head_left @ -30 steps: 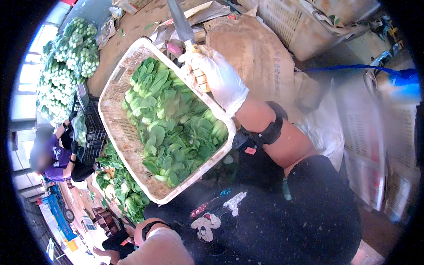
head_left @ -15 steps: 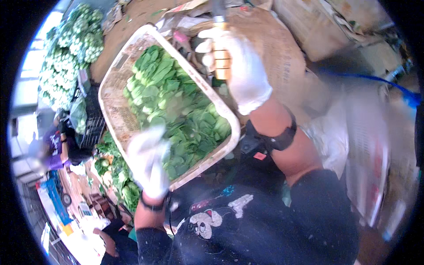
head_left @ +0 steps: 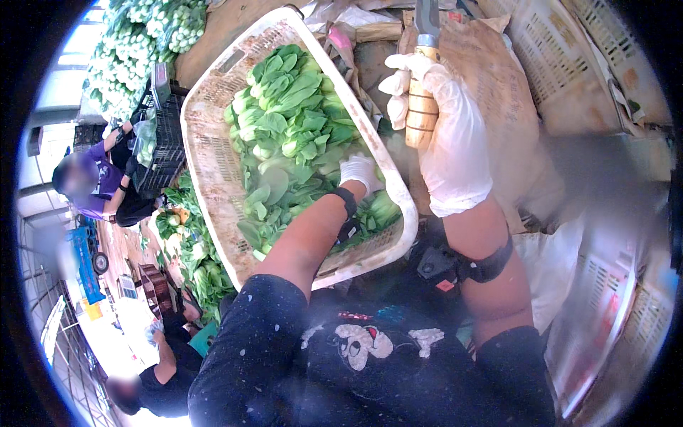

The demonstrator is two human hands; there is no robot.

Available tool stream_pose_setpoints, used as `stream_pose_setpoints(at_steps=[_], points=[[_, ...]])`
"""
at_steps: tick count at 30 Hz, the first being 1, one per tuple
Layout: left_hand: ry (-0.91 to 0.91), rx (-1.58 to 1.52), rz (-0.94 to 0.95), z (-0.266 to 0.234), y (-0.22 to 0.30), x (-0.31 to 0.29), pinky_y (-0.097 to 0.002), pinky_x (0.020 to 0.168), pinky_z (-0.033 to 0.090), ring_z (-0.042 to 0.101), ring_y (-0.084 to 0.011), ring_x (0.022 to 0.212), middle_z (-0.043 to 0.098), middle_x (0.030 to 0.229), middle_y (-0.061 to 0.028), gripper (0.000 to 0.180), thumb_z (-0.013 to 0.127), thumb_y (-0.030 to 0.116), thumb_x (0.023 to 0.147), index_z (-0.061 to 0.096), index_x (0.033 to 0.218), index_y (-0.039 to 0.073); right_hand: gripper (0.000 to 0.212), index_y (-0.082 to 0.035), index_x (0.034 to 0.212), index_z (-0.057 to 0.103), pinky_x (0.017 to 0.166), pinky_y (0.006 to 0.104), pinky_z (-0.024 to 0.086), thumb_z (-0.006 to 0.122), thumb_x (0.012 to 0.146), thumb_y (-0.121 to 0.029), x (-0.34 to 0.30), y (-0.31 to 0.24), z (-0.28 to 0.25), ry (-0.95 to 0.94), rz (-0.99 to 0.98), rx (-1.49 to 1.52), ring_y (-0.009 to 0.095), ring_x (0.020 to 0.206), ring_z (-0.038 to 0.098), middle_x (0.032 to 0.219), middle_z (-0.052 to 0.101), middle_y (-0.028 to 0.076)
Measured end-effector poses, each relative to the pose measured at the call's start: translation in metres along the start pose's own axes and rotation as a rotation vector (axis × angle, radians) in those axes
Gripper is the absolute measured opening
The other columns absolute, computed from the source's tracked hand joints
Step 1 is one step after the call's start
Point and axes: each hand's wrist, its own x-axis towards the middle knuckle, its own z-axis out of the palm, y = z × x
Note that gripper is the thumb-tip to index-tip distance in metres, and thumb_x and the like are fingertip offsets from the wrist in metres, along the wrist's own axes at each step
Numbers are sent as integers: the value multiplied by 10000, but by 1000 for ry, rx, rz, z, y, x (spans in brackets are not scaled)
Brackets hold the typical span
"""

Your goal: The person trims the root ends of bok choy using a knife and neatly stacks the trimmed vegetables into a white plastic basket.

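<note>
My right hand, in a white glove, is closed around the banded wooden handle of a knife. Its metal blade points away from me and runs out of the picture at the top. My left hand, also gloved in white, reaches down into a dirty white plastic crate. Leafy heads of bok choy lie heaped inside it. That hand touches the greens near the crate's right side, and its fingers are mostly hidden from sight.
Brown sacking lies right of the crate, with pale plastic crates beyond. Loose greens lie on the floor at left. A person in purple is beside a black crate; another person is at lower left.
My left hand has moved from over the crate's left edge to the right, down into the bok choy. The crate and my right hand with the knife appear farther right in view.
</note>
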Motion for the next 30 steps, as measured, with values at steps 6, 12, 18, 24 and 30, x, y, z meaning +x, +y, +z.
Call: stream_pose_setpoints(at_steps=[6,12,18,24,30], points=[[134,-142,60,-10,-16,-27,-502,916,369,510,-334,1068,524,1125,-177,702,750,485,557,582,1081,48,362,62,1098,541,630,230,439,449,937,-249,2,-6,4,43,79,-26,135,690,521,844,575,70],[388,-531,92,-26,-75,-94,-428,939,365,477,-339,1061,531,1093,-144,698,797,351,533,506,1097,60,354,6,1063,578,566,201,450,424,961,-296,3,-5,9,61,7,-134,69,629,527,801,606,42],[463,-1112,223,-25,-123,-179,-384,1084,257,403,-258,1255,528,1252,-137,630,792,164,607,438,1119,67,383,37,1124,553,616,202,441,437,940,-278,2,1,3,7,50,-183,93,693,532,866,615,56],[768,-1630,50,-44,-129,-232,-339,913,447,533,-205,1060,561,1159,-102,435,660,146,761,483,1146,47,375,57,1119,545,596,212,443,457,936,-258,-1,4,11,92,7,-214,103,673,538,870,615,83],[1188,-1908,-502,-44,-341,-352,-429,883,468,581,-269,978,581,1137,-136,437,423,360,896,513,1228,90,314,30,1064,575,604,234,460,457,946,-236,-1,7,10,-11,-9,-147,125,687,556,881,623,104]])
